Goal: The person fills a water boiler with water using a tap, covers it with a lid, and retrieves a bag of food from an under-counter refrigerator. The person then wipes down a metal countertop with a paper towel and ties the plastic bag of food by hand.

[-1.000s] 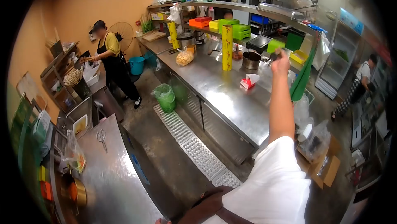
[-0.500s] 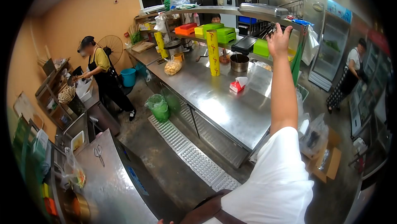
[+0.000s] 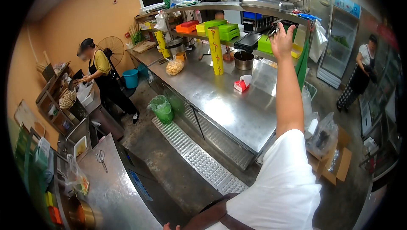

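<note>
My right hand (image 3: pixel 282 41) is raised at arm's length to the upper steel shelf (image 3: pixel 237 7). Its fingers are apart, and the fingertips are at some dark metal utensils (image 3: pixel 273 28) at the shelf's edge. Nothing shows inside the hand. Just past it sit a green tray (image 3: pixel 266 43) and a black tray (image 3: pixel 248 41) on the lower shelf. Below my arm lies the long steel worktable (image 3: pixel 237 107). Only the fingertips of my left hand (image 3: pixel 169 226) show at the bottom edge, by my apron strap.
On the worktable stand a yellow film roll (image 3: pixel 216 51), a steel pot (image 3: pixel 243 60), a red-white pack (image 3: pixel 242 84) and a bag of food (image 3: pixel 174 66). A person in yellow (image 3: pixel 101 73) works at left, another person (image 3: pixel 360 73) at right. A green-lined bin (image 3: pixel 162 107) stands on the floor.
My right hand rose from above the worktable up to the shelf edge and its fingers spread. The view shifted slightly to the right.
</note>
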A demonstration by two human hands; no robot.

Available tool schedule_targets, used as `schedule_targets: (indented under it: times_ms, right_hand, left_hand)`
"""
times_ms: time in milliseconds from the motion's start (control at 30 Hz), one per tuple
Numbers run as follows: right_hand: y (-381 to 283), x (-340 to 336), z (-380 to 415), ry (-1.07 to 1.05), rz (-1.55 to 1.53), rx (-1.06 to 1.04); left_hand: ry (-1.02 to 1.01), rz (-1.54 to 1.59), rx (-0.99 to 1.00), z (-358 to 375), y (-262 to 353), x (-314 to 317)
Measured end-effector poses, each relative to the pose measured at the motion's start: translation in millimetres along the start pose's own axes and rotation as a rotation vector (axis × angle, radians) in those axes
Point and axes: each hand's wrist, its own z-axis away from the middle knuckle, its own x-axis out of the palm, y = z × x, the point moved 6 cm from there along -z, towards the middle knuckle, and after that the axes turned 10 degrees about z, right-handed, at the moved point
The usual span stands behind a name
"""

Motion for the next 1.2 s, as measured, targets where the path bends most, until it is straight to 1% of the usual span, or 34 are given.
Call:
schedule_targets:
  times_ms: [367, 533, 667, 767, 833, 867, 933, 967, 1000, 1033, 1067, 1100, 1133, 1167, 1200]
  right_hand:
    - [20.5, -10.3, 11.5, -0.004, -0.019, 0.076]
    - [31.7, -9.5, 17.9, -0.078, -0.034, 0.1]
    - [42.9, -9.3, 20.8, -0.024, -0.041, 0.15]
    - [51.3, -2.9, 26.8, -0.053, -0.051, 0.174]
    - [57.7, 4.8, 30.0, -0.117, -0.054, 0.187]
    - [61.3, 7.1, 30.4, -0.123, -0.055, 0.189]
    - [73.7, 10.9, 33.4, -0.078, -0.012, 0.255]
    - [74.2, 19.9, 43.7, -0.026, -0.041, 0.276]
    - [84.9, 21.5, 49.6, -0.049, -0.042, 0.294]
    - [104.8, 25.5, 56.2, -0.131, 0.033, 0.341]
    - [130.2, 33.9, 64.8, -0.229, 0.106, 0.396]
    - [149.3, 50.4, 83.9, -0.274, 0.135, 0.442]
    - [169.1, 64.3, 109.5, -0.321, 0.167, 0.49]
    - [193.6, 80.5, 140.8, -0.412, 0.186, 0.583]
    - [218.4, 99.5, 177.9, -0.524, 0.202, 0.685]
  left_hand:
    - [-0.01, 0.002, 0.026, 10.2, 4.8, -1.7]
    - [-0.006, -0.003, 0.032, 15.8, 3.8, -4.9]
    - [-0.002, 0.001, 0.036, 20.9, 2.0, -7.6]
    - [0.005, 0.007, 0.037, 26.7, -2.1, -9.0]
    - [0.015, 0.017, 0.048, 33.0, -1.7, -9.5]
    - [0.028, -0.008, 0.076, 33.4, 1.6, -9.6]
    - [0.067, -0.088, 0.162, 35.7, 7.8, -11.4]
    - [0.074, -0.082, 0.149, 21.1, -14.2, -10.1]
    - [0.107, -0.072, 0.152, -2.1, -61.7, -5.3]
    - [0.146, -0.059, 0.137, 10.1, -49.5, -6.8]
    - [0.112, -0.112, 0.035, 26.0, -43.8, -8.0]
    - [0.186, -0.086, 0.117, 46.7, 9.5, -10.4]
    - [0.163, -0.021, 0.045, 54.9, 32.3, -14.7]
    - [0.197, -0.013, 0.071, 58.9, 30.8, -16.3]
    - [0.215, -0.01, 0.063, 67.8, 44.2, -20.2]
